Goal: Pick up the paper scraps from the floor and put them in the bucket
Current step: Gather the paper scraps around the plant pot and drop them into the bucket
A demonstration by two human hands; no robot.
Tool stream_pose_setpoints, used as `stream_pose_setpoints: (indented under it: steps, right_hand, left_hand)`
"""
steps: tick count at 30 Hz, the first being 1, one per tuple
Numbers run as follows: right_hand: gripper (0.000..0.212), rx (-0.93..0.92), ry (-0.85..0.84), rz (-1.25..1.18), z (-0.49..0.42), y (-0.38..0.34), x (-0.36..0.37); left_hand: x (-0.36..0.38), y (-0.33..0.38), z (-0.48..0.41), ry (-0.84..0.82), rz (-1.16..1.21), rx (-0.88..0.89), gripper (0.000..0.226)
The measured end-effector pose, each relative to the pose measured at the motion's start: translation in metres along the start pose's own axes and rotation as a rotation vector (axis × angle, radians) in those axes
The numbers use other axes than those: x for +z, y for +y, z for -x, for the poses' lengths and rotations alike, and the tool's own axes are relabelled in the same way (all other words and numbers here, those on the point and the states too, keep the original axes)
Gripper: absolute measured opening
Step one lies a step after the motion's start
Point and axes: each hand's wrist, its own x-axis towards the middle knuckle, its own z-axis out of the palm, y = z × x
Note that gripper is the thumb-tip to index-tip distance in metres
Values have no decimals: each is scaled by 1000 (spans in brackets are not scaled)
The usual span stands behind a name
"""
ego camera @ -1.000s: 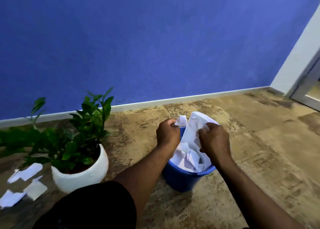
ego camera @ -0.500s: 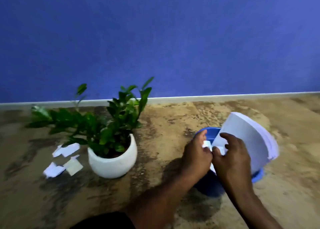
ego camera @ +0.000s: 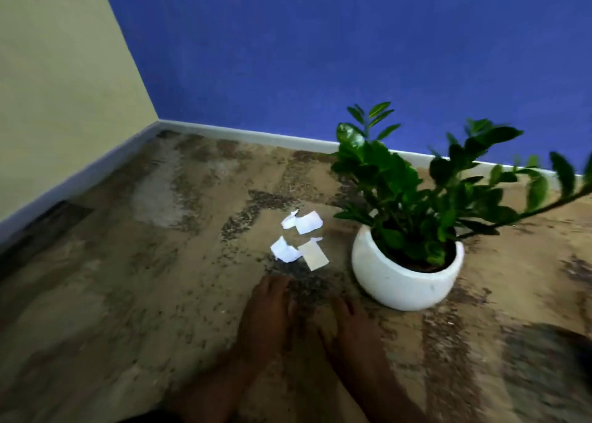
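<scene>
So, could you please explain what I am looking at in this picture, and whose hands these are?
There is no machine here: a person wears a wide-angle camera on the head, looking forward and down at their own bare hands. The left hand and right hand, both blurred, reach low over the mottled brown floor and seem to hold nothing. Ahead of them lie torn white paper scraps, not yet picked up. Right of the scraps stands a leafy green plant in a round white pot. The bucket is out of view.
</scene>
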Motion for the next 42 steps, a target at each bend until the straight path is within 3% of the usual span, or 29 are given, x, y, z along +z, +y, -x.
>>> stream_pose_setpoints:
  steps: [3, 6, 11, 16, 21, 24, 27, 30, 34, 38, 42]
  right_hand:
    - [55, 0, -15, 4, -56, -9, 33]
    - [65, 65, 6, 62, -105, -2, 58]
    - [75, 53, 77, 81, -146, 21, 85]
    - [75, 5, 274, 197, -164, 24, 95]
    - [79, -16, 273, 292, -180, 26, 96]
    - [67, -39, 206, 312, -189, 32, 95]
    - [53, -51, 274, 297, -188, 33, 98]
    - [45, -47, 309, 285, -186, 30, 102]
    - [44, 25, 287, 192, -187, 29, 102]
    - [30, -26, 359, 151, -184, 27, 102]
    - [17, 3, 427, 163, -178, 24, 101]
  left_hand:
    - [4, -14, -56, -44, -85, -40, 64]
    - [14, -24, -99, -150, -186, 28, 75]
    - [33, -42, -137, -277, -282, 86, 75]
    - [36, -55, -145, -55, -321, 189, 41]
    - [34, -57, -150, 123, -84, 145, 21]
    - [33, -53, -167, 165, -47, 173, 24]
    - [35, -41, -192, 174, -51, 261, 30]
    - [42, -24, -215, 81, -169, 243, 37]
    - [51, -4, -223, -132, -34, 84, 49]
    - [52, 6, -225, -56, -20, -62, 30]
    - [45, 6, -225, -70, -56, 54, 29]
